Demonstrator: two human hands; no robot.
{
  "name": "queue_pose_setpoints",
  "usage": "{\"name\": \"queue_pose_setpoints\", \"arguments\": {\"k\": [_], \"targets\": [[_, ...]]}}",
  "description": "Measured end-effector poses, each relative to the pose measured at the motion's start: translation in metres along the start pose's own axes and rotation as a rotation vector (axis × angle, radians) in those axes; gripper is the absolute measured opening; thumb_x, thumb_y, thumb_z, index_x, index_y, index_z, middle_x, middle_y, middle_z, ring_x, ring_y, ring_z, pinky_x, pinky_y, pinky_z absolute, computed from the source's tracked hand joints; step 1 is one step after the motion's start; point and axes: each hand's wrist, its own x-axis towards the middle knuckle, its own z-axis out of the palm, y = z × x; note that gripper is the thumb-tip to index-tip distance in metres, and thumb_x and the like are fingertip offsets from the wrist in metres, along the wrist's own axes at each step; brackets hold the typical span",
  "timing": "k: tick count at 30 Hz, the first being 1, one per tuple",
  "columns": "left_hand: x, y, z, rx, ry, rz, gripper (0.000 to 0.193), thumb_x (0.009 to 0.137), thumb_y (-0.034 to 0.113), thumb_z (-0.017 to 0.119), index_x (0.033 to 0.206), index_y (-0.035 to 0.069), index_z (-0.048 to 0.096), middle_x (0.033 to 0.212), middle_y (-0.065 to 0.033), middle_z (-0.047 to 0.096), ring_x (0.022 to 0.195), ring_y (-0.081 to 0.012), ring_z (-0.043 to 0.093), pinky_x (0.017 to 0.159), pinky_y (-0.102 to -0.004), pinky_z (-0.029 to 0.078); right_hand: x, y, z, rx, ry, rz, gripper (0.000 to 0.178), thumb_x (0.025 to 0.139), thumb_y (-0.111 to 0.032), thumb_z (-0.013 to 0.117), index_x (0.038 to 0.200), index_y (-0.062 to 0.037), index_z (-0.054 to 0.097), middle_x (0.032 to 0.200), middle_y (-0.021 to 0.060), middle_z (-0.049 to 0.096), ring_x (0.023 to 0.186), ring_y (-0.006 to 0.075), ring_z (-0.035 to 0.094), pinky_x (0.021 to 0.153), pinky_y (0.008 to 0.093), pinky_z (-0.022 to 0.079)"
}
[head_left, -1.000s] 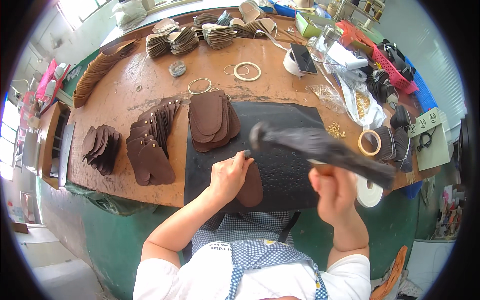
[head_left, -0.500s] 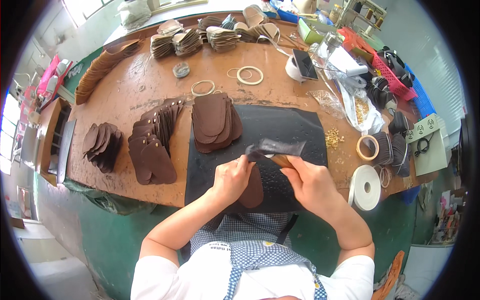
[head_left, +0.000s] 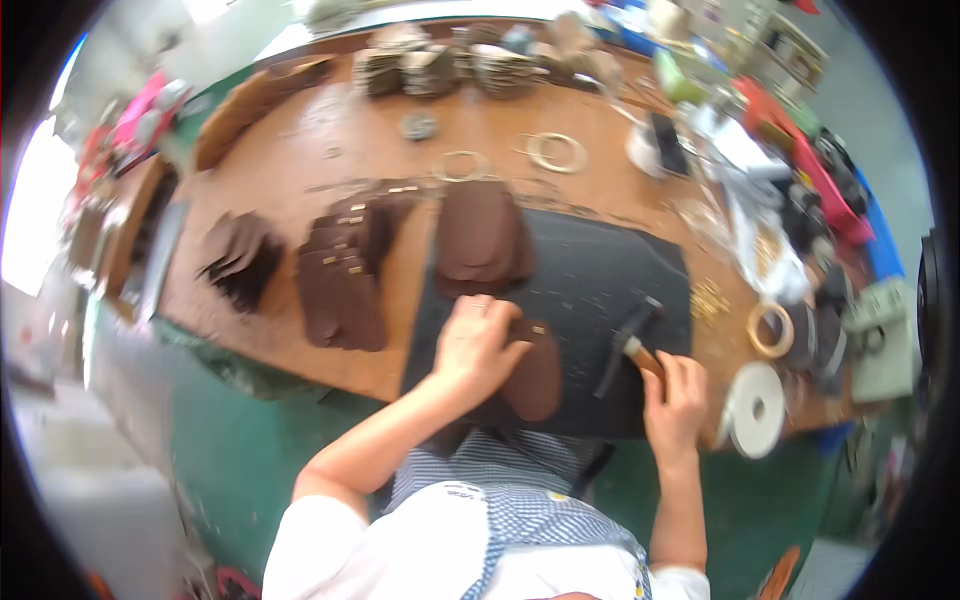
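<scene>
A dark brown leather piece [head_left: 533, 378] with rounded ends lies on the black mat [head_left: 600, 265], a small brass-coloured stud near its top. My left hand [head_left: 476, 345] is closed at its upper left edge, the thumb over the leather. In my right hand [head_left: 676, 400] is a hammer [head_left: 628, 345] with a wooden handle, its dark head low over the mat, right of the leather piece. Beyond my left hand sits a stack of brown leather pieces [head_left: 482, 240]. Motion blur softens the picture.
Leftward lie a fanned row of studded leather pieces [head_left: 342, 290] and a smaller dark stack [head_left: 243, 255]. Loose brass-coloured bits [head_left: 711, 303], a tape roll [head_left: 771, 330] and a white reel [head_left: 754, 410] are on the right. Pale rings [head_left: 556, 153] lie behind the mat.
The hammer has moved with my right hand from over the leather piece toward the right and down. My left hand has moved away from the hammer head. The whole view has shifted.
</scene>
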Motion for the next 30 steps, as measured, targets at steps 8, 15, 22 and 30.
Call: {"name": "queue_pose_setpoints", "arguments": {"k": [8, 15, 22, 30], "targets": [[-0.006, -0.004, -0.018, -0.301, 0.006, 0.107, 0.023, 0.08, 0.016, 0.079, 0.095, 0.004, 0.066, 0.082, -0.0154, 0.061, 0.09, -0.0344, 0.062, 0.082, -0.041, 0.052, 0.014, 0.0, 0.005, 0.134, 0.003, -0.028, 0.018, 0.091, 0.003, 0.063, 0.109, 0.0026, 0.065, 0.106, 0.0165, 0.059, 0.1, 0.0352, 0.06, 0.087, 0.0427, 0.049], [-0.006, -0.099, -0.148, 0.33, 0.331, -0.287, 0.033, 0.075, 0.021, 0.082, 0.103, 0.009, 0.07, 0.106, -0.0141, 0.063, 0.105, -0.0314, 0.059, 0.091, -0.0416, 0.049, 0.018, 0.006, 0.011, 0.198, 0.052, -0.031, 0.018, 0.088, 0.005, 0.064, 0.106, 0.0027, 0.066, 0.104, 0.0153, 0.058, 0.096, 0.0338, 0.059, 0.084, 0.0438, 0.05], [-0.033, -0.148, -0.1, 0.192, 0.343, -0.64, 0.063, 0.072, 0.034, 0.088, 0.12, 0.005, 0.058, 0.109, -0.0119, 0.063, 0.106, -0.03, 0.06, 0.093, -0.0418, 0.049, 0.042, -0.054, 0.003, 0.664, -0.211, 0.009, 0.017, 0.09, 0.006, 0.062, 0.105, -0.0009, 0.067, 0.099, 0.0089, 0.064, 0.086, 0.0173, 0.064, 0.075, 0.0294, 0.053], [-0.028, -0.176, -0.096, -0.395, 0.46, -0.577, 0.026, 0.082, 0.017, 0.081, 0.096, 0.004, 0.062, 0.076, 0.001, 0.057, 0.072, -0.0109, 0.054, 0.068, -0.0272, 0.045, 0.12, -0.177, 0.137, 0.896, -0.758, -0.038, 0.073, 0.094, -0.033, 0.07, 0.147, 0.0074, 0.038, 0.149, 0.0256, 0.046, 0.138, 0.0342, 0.047, 0.112, 0.0412, 0.042]]}}
